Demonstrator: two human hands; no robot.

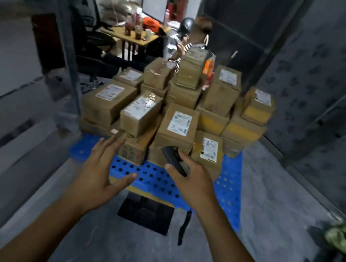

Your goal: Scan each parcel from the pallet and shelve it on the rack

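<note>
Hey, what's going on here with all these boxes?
Someone stands before a blue pallet piled with cardboard parcels. Their right hand grips a dark handheld scanner, while the left hand, open with fingers spread, reaches toward the front ones and holds nothing. Another person sits behind the pile, near a desk.

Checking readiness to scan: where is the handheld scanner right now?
In the head view, the scanner is just right of centre, held in the right hand above the blue pallet, in front of the nearest parcels.
</note>
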